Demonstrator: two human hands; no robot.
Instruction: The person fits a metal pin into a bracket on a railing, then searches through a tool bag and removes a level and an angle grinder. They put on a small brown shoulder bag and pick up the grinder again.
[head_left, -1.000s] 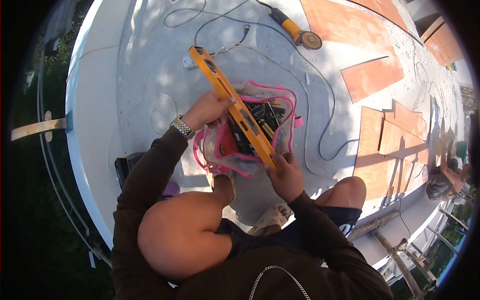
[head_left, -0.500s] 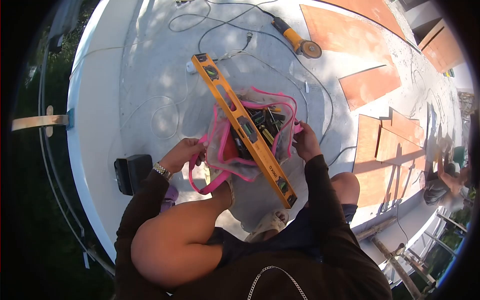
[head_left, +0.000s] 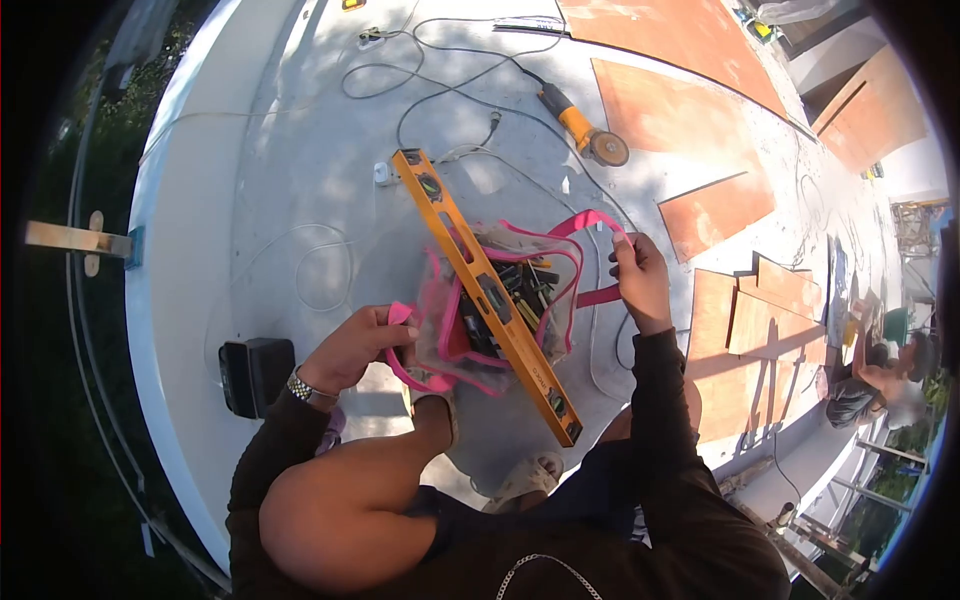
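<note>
The level [head_left: 530, 362] is laid from eleven to five o'clock across the tool-filled bag [head_left: 437, 300], its pink straps [head_left: 592, 217] pinched by the left hand [head_left: 350, 345] at eight and right hand [head_left: 643, 285] at three, closing and lifting apparently left undone.

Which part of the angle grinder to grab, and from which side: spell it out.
Take the angle grinder by its yellow mid-body, probably best from above, reaching in from the cord end. It lies on the floor with that long, narrow body exposed, while the disc faces up at the opposite end; keep fingers off it.
</note>
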